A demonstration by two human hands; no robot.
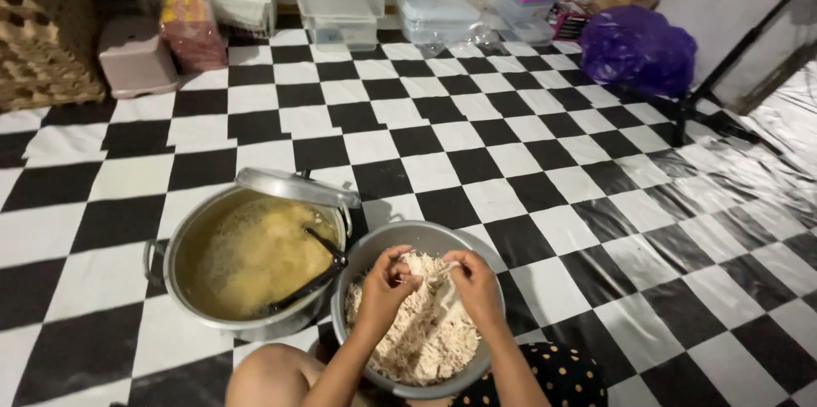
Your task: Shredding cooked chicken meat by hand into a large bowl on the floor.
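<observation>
A grey metal bowl [374, 245] full of pale shredded meat [425, 343] sits on the floor right in front of me. My left hand [385, 286] and my right hand [475, 284] are both over the bowl, pinching one piece of the pale meat [430, 269] between them. Left of the bowl stands a large metal pot [183, 309] of yellowish broth, with a dark ladle [315, 281] leaning in it and a lid [294, 186] resting tilted on its far rim.
The floor is black-and-white checkered [477, 143]. Along the far wall stand clear plastic boxes [434, 16], a purple bag [637, 50], stacked egg trays [42, 41] and a pink stool [134, 56]. Clear plastic sheeting [766, 169] lies at right. My knee [264, 377] shows at the bottom.
</observation>
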